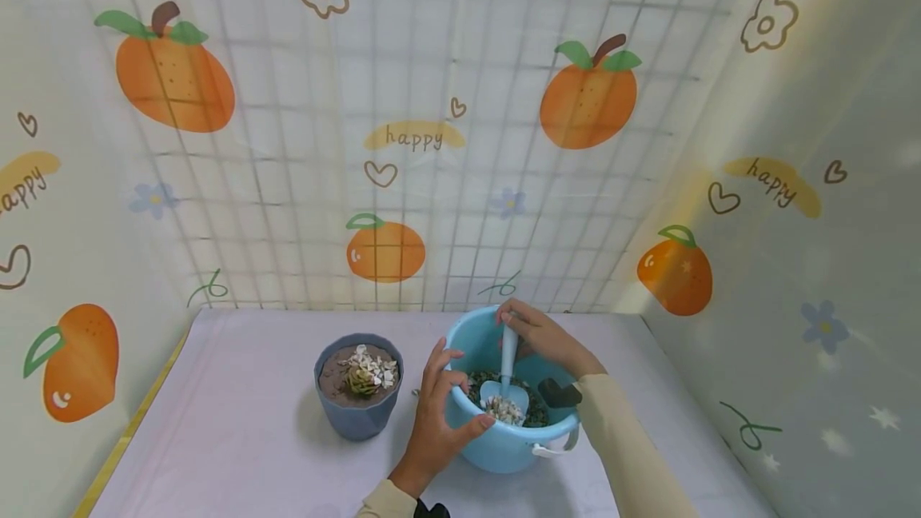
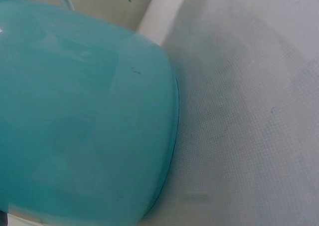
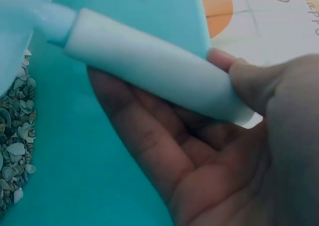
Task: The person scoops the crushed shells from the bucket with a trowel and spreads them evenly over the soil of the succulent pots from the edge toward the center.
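A light blue toy shovel (image 1: 508, 358) stands tilted in the blue bucket (image 1: 496, 454), white shells and bits (image 1: 505, 411) in its scoop. My right hand (image 1: 541, 340) grips the shovel by the upper part of its handle; in the right wrist view, thumb and fingers lie around the handle (image 3: 149, 66). Over the bucket's left rim curl the fingers of my left hand (image 1: 436, 406), with the thumb along the front rim. Small shells (image 3: 17, 146) cover the bucket's bottom. The left wrist view has only the bucket's outer wall (image 2: 84, 116), not the hand.
Left of the bucket stands a grey-blue flower pot (image 1: 357, 420) holding brown soil, a small succulent (image 1: 363, 380) and white shell pieces (image 1: 374, 362). A white handle (image 1: 557, 448) hangs at the bucket's front right. Printed curtains (image 1: 460, 62) enclose the white table (image 1: 237, 438) at the back and sides.
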A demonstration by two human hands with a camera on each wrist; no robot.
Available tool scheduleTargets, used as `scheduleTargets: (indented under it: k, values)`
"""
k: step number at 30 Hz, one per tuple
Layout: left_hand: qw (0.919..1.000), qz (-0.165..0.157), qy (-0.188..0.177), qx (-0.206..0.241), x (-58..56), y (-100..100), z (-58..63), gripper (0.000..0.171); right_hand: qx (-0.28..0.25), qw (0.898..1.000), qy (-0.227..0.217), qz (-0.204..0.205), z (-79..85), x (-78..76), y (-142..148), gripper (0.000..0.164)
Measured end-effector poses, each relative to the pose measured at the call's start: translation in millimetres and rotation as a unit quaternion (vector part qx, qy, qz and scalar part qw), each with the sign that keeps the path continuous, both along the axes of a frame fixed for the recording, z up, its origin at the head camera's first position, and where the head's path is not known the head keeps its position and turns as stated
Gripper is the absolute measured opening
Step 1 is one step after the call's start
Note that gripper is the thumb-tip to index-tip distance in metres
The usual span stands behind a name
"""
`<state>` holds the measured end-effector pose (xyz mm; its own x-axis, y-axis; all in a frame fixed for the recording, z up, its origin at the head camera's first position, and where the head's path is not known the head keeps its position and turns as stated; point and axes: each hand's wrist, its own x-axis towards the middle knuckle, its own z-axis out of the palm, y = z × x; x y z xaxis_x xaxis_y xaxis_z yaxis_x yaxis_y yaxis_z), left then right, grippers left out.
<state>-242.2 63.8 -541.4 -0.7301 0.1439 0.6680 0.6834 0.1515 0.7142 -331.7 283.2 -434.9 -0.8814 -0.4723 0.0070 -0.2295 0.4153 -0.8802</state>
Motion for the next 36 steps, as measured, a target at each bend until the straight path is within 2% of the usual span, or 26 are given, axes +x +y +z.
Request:
scheduleTargets:
  k: [12,16,20,23,30,36]
  values:
    - [1.0,0.003,0.002,0.002,-0.6,-0.4,-1.9,0.037,-0.018,0.998,0.035,-0.038,1.5,-0.2,-0.3,0.035]
    - [1.0,0.003,0.006,-0.003,-1.1,0.2,-0.8,0.037,-0.027,0.997,0.05,-0.056,16.5,8.5,-3.3,0.031]
    - [0.9999,0.002,0.011,-0.002,-1.0,0.4,-0.4,0.038,-0.029,0.995,0.068,-0.063,14.3,6.8,-1.5,0.029]
    - [1.0,0.001,0.009,0.0,-2.1,-0.3,0.4,0.037,-0.033,0.994,0.075,-0.073,2.9,-2.8,2.2,0.031]
    - [1.0,0.001,0.006,0.0,-5.1,-2.1,2.1,0.041,-0.048,0.992,0.084,-0.08,6.6,-5.1,-0.9,0.029]
    - [0.9999,-0.007,-0.004,0.009,-1.5,0.1,3.9,0.039,-0.06,0.992,0.068,-0.085,22.3,10.2,-1.5,0.029]
